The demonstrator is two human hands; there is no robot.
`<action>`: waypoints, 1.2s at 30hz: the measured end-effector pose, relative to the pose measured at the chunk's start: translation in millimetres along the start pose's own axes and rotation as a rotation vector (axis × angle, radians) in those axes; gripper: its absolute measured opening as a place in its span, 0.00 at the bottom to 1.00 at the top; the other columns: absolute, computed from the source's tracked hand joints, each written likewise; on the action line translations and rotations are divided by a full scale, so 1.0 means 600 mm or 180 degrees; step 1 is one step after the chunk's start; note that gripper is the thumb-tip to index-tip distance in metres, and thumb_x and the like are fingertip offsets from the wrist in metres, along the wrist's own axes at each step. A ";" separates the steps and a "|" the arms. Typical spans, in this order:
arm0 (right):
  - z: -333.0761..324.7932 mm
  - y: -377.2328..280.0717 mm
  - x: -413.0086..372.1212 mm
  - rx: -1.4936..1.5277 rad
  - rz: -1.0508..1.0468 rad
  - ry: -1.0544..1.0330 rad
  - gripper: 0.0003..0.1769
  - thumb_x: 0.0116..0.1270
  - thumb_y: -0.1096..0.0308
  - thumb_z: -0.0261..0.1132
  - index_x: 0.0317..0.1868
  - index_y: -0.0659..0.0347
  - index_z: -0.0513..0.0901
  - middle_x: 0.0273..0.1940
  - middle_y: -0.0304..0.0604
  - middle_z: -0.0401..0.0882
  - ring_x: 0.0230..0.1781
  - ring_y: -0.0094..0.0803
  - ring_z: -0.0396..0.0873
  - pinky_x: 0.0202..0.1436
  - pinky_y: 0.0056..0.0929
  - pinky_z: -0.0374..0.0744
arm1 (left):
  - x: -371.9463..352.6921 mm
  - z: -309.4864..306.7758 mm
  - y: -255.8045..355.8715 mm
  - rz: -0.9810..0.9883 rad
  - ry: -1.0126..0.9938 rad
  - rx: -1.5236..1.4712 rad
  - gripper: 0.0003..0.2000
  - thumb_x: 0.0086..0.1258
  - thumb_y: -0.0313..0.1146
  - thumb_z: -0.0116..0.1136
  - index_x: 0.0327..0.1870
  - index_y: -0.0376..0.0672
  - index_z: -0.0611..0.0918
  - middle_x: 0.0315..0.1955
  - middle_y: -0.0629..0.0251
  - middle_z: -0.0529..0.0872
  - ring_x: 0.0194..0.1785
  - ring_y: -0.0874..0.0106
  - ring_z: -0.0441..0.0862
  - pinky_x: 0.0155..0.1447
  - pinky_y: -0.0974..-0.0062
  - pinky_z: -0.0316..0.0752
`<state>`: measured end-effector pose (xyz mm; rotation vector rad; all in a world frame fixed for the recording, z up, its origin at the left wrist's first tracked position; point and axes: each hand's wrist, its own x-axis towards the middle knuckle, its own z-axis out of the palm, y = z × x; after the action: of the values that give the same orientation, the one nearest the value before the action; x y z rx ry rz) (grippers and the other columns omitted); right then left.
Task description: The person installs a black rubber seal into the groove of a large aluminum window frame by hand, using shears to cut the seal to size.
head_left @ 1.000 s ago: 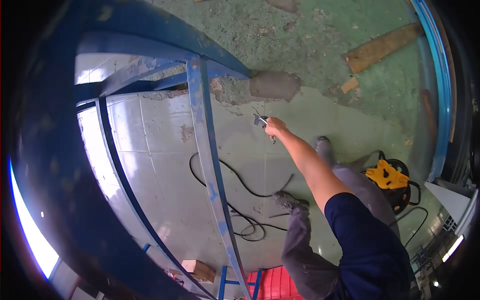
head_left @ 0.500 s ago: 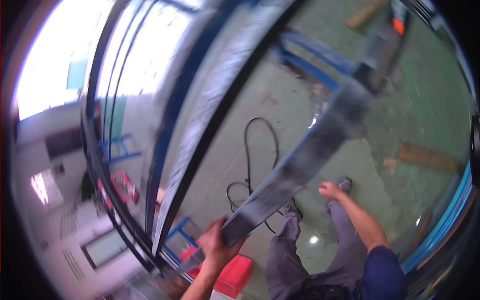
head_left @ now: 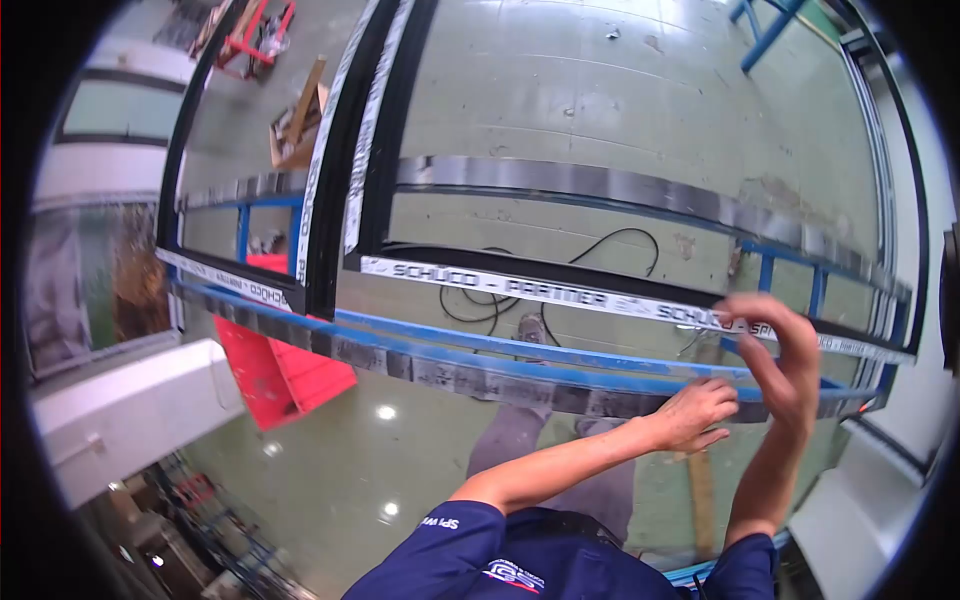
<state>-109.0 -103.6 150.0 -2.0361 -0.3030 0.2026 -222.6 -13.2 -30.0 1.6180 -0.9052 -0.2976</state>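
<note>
A black window frame [head_left: 520,268] with white printed protective tape [head_left: 480,281] lies across two blue supports with grey padded tops. My right hand [head_left: 785,350] is raised over the frame's near rail, right of the middle. Its fingers arch over and the thumb stands apart, with the fingertips right at the tape. Lower and to its left, my left hand [head_left: 695,412] reaches over the near support beam [head_left: 480,378]. Its fingers point right, loosely stretched out beside the blue edge, and nothing shows in them.
The far support beam [head_left: 580,185] runs beneath the frame. A black cable [head_left: 640,232] loops on the floor. A red bin-like object [head_left: 265,370] stands at the left, near a white surface [head_left: 140,405]. A wooden plank [head_left: 698,500] lies near my legs.
The view has swung round and levelled over the frame. My left hand has left the beam's left end and come right. My right hand has risen from beside my leg to the frame.
</note>
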 end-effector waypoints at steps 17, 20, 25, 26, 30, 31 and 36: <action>0.533 -0.016 0.400 -0.0865 -0.1251 -0.1948 0.15 0.62 0.71 0.73 0.49 0.63 0.86 0.44 0.48 0.84 0.44 0.48 0.85 0.47 0.44 0.84 | -0.423 -0.558 -0.018 -0.2036 0.2419 0.1759 0.08 0.59 0.25 0.70 0.39 0.36 0.85 0.37 0.55 0.90 0.40 0.54 0.88 0.44 0.61 0.82; 0.524 -0.009 0.393 -0.0535 -0.0998 -0.1903 0.16 0.61 0.71 0.73 0.50 0.62 0.86 0.41 0.46 0.84 0.42 0.45 0.85 0.46 0.42 0.84 | -0.419 -0.558 -0.021 -0.2147 0.2604 0.1858 0.08 0.59 0.24 0.70 0.39 0.36 0.85 0.36 0.56 0.90 0.40 0.54 0.87 0.44 0.61 0.81; 0.465 0.014 0.392 -0.0614 -0.0543 -0.2255 0.16 0.62 0.72 0.73 0.51 0.63 0.86 0.39 0.46 0.84 0.38 0.43 0.86 0.44 0.40 0.83 | -0.414 -0.554 -0.031 -0.2191 0.2648 0.1832 0.09 0.59 0.20 0.68 0.41 0.35 0.86 0.35 0.55 0.90 0.38 0.57 0.89 0.44 0.65 0.83; 0.459 0.018 0.392 -0.0610 -0.0543 -0.2292 0.16 0.62 0.72 0.73 0.51 0.63 0.86 0.40 0.47 0.84 0.38 0.43 0.86 0.44 0.40 0.83 | -0.412 -0.555 -0.032 -0.2217 0.2623 0.1871 0.09 0.59 0.20 0.68 0.41 0.35 0.86 0.35 0.55 0.90 0.38 0.58 0.89 0.44 0.65 0.83; 0.481 0.019 0.387 -0.0530 -0.0647 -0.2209 0.15 0.64 0.72 0.71 0.51 0.64 0.85 0.42 0.49 0.85 0.39 0.46 0.86 0.44 0.42 0.83 | -0.400 -0.554 -0.029 -0.2433 0.2588 0.2030 0.10 0.59 0.22 0.69 0.41 0.35 0.86 0.34 0.56 0.90 0.37 0.59 0.89 0.43 0.65 0.82; 0.494 0.019 0.385 -0.0471 -0.0693 -0.2119 0.14 0.65 0.71 0.70 0.51 0.64 0.85 0.43 0.50 0.85 0.40 0.47 0.86 0.44 0.42 0.83 | -0.399 -0.553 -0.029 -0.2474 0.2582 0.2080 0.10 0.59 0.22 0.69 0.42 0.35 0.86 0.34 0.56 0.90 0.37 0.59 0.89 0.43 0.65 0.82; 0.543 0.016 0.393 -0.0188 -0.0743 -0.1812 0.13 0.68 0.68 0.70 0.51 0.64 0.86 0.43 0.51 0.84 0.40 0.51 0.85 0.44 0.44 0.82 | -0.396 -0.550 -0.030 -0.2698 0.2586 0.2172 0.09 0.60 0.27 0.70 0.41 0.37 0.86 0.35 0.57 0.90 0.37 0.58 0.88 0.43 0.63 0.82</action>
<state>29.0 237.3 -12.6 -1.9472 -0.9024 0.6335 -163.2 389.3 -24.7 2.4197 0.3946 0.1380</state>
